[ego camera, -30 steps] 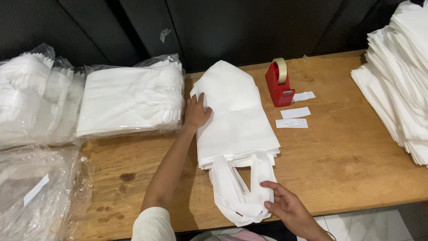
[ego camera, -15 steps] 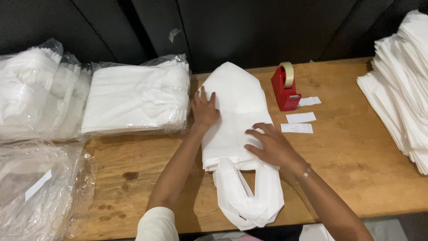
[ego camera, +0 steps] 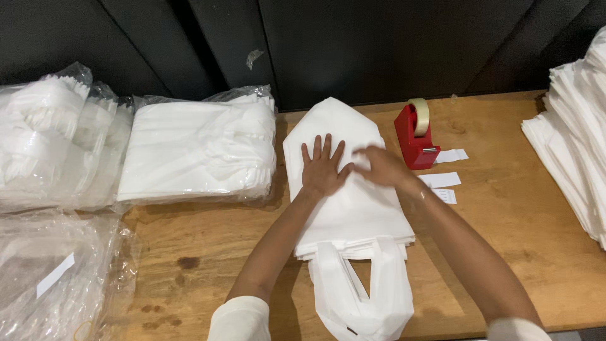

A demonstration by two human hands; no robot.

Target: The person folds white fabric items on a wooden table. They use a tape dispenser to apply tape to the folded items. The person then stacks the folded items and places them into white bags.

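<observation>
- Head view: a stack of white non-woven bags lies flat in the middle of the wooden table, handles hanging toward the near edge.
- Left hand: open, fingers spread, palm pressed flat on the upper part of the stack; grasping nothing.
- Right hand: blurred, lying on the stack just beside the left; appears open, though whether it pinches any fabric cannot be told.
- Surroundings: red tape dispenser just right of the stack; small white labels near it; plastic-wrapped bag bundles to the left; loose white pile at far right.
- Judgement: smoothing goes best with both palms flat, stroking outward while the edges remain squared.
</observation>
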